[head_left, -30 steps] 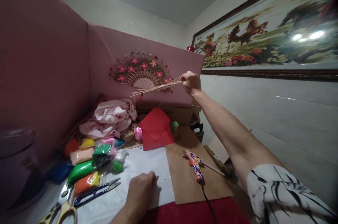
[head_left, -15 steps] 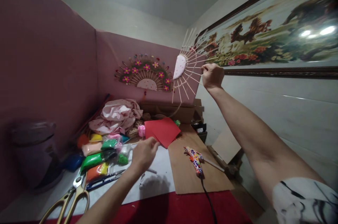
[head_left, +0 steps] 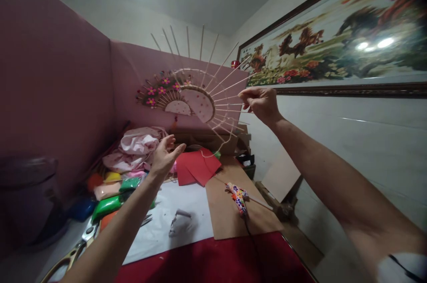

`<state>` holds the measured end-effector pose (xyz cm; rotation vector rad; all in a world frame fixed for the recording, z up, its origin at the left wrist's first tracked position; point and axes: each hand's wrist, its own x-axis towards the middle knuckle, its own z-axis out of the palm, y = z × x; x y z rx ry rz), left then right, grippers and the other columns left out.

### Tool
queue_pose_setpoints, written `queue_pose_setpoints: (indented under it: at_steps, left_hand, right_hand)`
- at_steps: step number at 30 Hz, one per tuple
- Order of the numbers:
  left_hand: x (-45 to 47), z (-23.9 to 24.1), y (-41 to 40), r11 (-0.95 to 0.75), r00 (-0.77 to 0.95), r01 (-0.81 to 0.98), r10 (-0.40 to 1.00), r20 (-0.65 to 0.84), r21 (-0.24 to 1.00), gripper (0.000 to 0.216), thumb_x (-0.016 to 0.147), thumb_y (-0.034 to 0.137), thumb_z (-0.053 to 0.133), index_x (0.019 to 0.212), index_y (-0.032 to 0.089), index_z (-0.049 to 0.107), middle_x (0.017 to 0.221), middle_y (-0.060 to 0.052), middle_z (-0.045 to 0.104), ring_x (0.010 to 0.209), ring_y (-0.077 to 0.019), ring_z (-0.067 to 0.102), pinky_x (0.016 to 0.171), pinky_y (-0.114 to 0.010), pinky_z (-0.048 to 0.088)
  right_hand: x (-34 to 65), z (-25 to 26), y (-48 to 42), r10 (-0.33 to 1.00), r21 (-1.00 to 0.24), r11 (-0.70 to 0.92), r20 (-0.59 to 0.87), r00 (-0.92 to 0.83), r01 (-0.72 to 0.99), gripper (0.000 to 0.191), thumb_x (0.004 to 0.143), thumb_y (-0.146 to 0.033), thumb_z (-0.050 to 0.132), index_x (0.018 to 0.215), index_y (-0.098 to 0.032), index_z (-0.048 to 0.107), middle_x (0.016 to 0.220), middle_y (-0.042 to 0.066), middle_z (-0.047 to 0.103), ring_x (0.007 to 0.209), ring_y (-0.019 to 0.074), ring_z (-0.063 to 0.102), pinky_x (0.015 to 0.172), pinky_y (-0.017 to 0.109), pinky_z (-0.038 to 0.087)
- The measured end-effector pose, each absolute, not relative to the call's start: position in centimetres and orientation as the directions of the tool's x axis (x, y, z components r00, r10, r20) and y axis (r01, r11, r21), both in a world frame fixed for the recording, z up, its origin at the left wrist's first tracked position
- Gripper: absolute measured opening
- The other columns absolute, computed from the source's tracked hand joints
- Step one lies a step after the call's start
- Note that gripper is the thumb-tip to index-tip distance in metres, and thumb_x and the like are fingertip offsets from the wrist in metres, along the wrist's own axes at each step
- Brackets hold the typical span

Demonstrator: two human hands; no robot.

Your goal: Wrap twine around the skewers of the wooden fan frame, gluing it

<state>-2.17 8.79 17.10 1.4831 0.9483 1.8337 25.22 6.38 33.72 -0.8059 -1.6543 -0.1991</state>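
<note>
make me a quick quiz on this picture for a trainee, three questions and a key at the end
1. Which hand holds the stick fan?
2. True or false: the flower-patterned glue gun lies on the white sheet.
3. Choose one. The flowered fan is seen against a panel that is: A green; B pink; C black.

Key: 1. the right hand; 2. false, it lies on the brown board; 3. B.
</note>
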Motion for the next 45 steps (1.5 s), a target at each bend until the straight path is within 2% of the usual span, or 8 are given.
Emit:
queue_pose_setpoints:
  at_steps: [3,9,16,19,22,26,37,45]
  left_hand:
    - [-2.2,18.3,8.3,-0.53,-0.222,-0.332,0.848,0.482,0.78,0.055,0.053,0.023,0.08,0.104,0.018,0.059,0.107,-0.009,0.06,0.098,-0.0183,0.057,0.08,-0.025,0.043]
    - [-2.5,17.9,4.6,-0.276,0.116,-0.773,0.824,0.554,0.572,0.028,0.069,0.019,0.068,0.097,0.017,0.062,0.099,-0.008,0.066,0.098,-0.0217,0.059,0.084,-0.033,0.047]
    - [-1.9,16.0,1.9,-0.187,0.022,-0.814,0.936,0.352,0.549,0.024,0.076,0.013,0.06,0.1,0.015,0.061,0.093,-0.005,0.07,0.084,-0.0175,0.065,0.079,-0.035,0.053]
    - [-2.1,15.5,1.7,-0.097,0.071,-0.821,0.961,0.268,0.563,0.018,0.079,0.017,0.058,0.096,0.013,0.062,0.088,-0.008,0.07,0.079,-0.0196,0.066,0.071,-0.035,0.055]
    - [-2.6,14.9,1.7,-0.076,0.036,-0.858,0.978,0.206,0.508,0.012,0.081,0.016,0.054,0.09,0.013,0.062,0.081,-0.006,0.07,0.071,-0.0177,0.067,0.065,-0.032,0.056]
    - [-3.2,13.9,1.9,-0.062,-0.001,-0.886,0.991,0.132,0.459,0.012,0.083,0.013,0.05,0.086,0.013,0.061,0.075,-0.005,0.071,0.063,-0.0151,0.067,0.059,-0.028,0.056]
    - [-3.6,14.2,2.3,-0.136,-0.135,-0.934,0.991,0.027,0.33,0.014,0.085,0.021,0.048,0.083,0.014,0.06,0.063,-0.001,0.068,0.054,-0.0127,0.064,0.053,-0.024,0.054]
    - [-4.2,13.2,3.9,-0.149,-0.127,-0.944,0.988,0.09,0.294,0.015,0.083,0.025,0.052,0.086,0.014,0.062,0.063,0.0,0.067,0.055,-0.0111,0.062,0.053,-0.022,0.052]
  right_hand:
    - [23.0,33.4,4.6,0.504,-0.416,0.788,0.859,-0.087,0.453,0.011,0.067,-0.022,0.065,0.07,-0.012,0.067,0.046,-0.004,0.052,0.036,0.0067,0.049,0.031,0.016,0.036]
    - [19.7,32.5,2.9,0.634,-0.537,0.767,0.721,-0.282,0.351,0.01,0.062,-0.022,0.07,0.065,-0.013,0.067,0.041,-0.006,0.05,0.031,0.0039,0.042,0.029,0.015,0.033]
    - [18.8,30.1,4.0,0.669,-0.578,0.744,0.634,-0.388,0.335,0.023,0.066,-0.034,0.07,0.078,-0.014,0.069,0.055,-0.003,0.059,0.043,0.0056,0.048,0.039,0.017,0.039]
    - [19.7,28.4,4.5,0.713,-0.703,0.695,0.651,-0.259,0.147,0.044,0.078,-0.05,0.055,0.11,-0.02,0.058,0.083,0.003,0.066,0.068,0.012,0.061,0.057,0.022,0.049]
    - [20.5,25.1,4.4,0.836,-0.843,0.534,0.539,-0.109,-0.073,0.043,0.085,-0.052,0.042,0.109,-0.019,0.055,0.094,0.007,0.065,0.079,0.0154,0.063,0.068,0.029,0.05]
    - [20.6,19.7,2.8,0.839,-0.979,0.162,0.202,-0.505,-0.123,0.044,0.087,-0.052,0.039,0.1,-0.016,0.06,0.104,0.013,0.064,0.098,0.0217,0.06,0.084,0.039,0.045]
    - [15.4,14.7,0.3,0.704,-0.899,-0.114,0.226,-0.674,-0.422,0.084,0.071,-0.08,0.017,0.108,-0.018,0.06,0.109,0.015,0.063,0.105,0.0285,0.057,0.091,0.047,0.037]
    - [11.7,12.4,0.6,0.781,-0.868,0.004,0.313,-0.541,-0.496,0.027,0.081,-0.034,0.054,0.105,-0.024,0.062,0.113,0.007,0.063,0.101,0.0228,0.059,0.085,0.036,0.042]
